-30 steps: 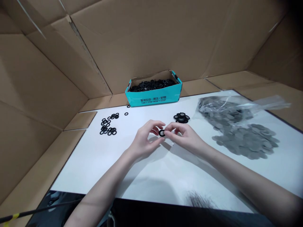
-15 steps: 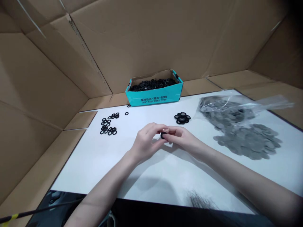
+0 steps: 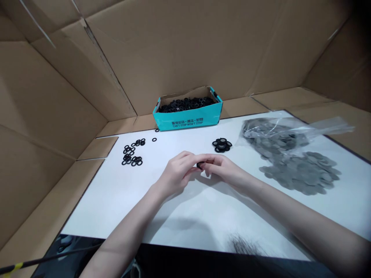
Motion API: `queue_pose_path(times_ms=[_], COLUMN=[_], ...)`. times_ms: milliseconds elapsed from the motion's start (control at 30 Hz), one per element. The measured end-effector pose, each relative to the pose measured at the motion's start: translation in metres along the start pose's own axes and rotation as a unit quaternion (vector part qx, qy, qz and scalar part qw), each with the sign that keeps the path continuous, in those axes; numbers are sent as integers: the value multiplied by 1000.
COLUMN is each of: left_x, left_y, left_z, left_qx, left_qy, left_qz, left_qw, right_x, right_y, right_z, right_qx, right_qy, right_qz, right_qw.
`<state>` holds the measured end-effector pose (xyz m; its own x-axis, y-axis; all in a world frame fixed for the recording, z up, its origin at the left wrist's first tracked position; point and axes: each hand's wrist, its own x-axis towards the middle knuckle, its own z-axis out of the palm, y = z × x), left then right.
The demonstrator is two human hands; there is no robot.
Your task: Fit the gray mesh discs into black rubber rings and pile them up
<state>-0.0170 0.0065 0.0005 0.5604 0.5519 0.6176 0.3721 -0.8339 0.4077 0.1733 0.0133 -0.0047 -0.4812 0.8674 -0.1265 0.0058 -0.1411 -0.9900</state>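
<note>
My left hand (image 3: 176,174) and my right hand (image 3: 222,170) meet over the middle of the white table (image 3: 121,193). Both pinch a small black ring (image 3: 199,165) between their fingertips; most of it is hidden by the fingers. A small cluster of black rings with inserts (image 3: 222,144) lies just beyond my right hand. Loose black rings (image 3: 132,153) are scattered to the far left.
A teal box (image 3: 188,119) full of black rings stands at the table's back edge. A heap of grey discs (image 3: 301,172) lies at the right, partly spilling from a clear plastic bag (image 3: 278,133). Cardboard walls enclose the table on three sides.
My fingers have closed tighter around the black ring, which showed openly a second ago and is now mostly covered. Both hands stay in the same place.
</note>
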Motion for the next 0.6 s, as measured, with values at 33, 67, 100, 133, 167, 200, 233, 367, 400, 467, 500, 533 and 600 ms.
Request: queue_pose_path(times_ms=[33,67,100,133,167,200,233,367,400,467,500,533,600], left_x=[0,1,1,1,1,1,1,-2,-3,-4,-4,-5,-5], left_y=[0,0,0,-1,-2,-4,-6,-22,-26,-33,-35,-38,-41], left_z=[-1,-2,-4,-6,-8,-11,-14,-25,-28,-32,-34,-36,-41], left_qx=[-6,-9,-9,-7,-1,7,17,67,74,82,85,87,92], left_qy=[-9,-15,-19,-19,-14,-3,11,85,98,123,133,141,152], left_qz=[-3,-7,-15,-23,-33,-43,-54,-118,-131,-152,-159,-166,-179], left_qw=[1000,1000,1000,1000,999,999,998,987,984,977,975,972,968], right_x=[0,1,1,2,3,4,5,13,15,19,21,23,27], right_y=[0,1,1,1,1,1,1,3,4,5,7,8,11], right_z=[0,-1,-3,-5,-9,-13,-18,-44,-50,-59,-63,-66,-70], right_qx=[-4,-11,-24,-48,-85,-131,-183,-313,-324,-337,-343,-350,-367], right_qy=[0,3,9,22,44,77,119,276,301,341,353,360,368], right_qz=[-2,-7,-16,-34,-60,-94,-131,-209,-210,-210,-210,-209,-204], right_qw=[1000,1000,1000,998,994,984,967,885,872,852,845,839,830])
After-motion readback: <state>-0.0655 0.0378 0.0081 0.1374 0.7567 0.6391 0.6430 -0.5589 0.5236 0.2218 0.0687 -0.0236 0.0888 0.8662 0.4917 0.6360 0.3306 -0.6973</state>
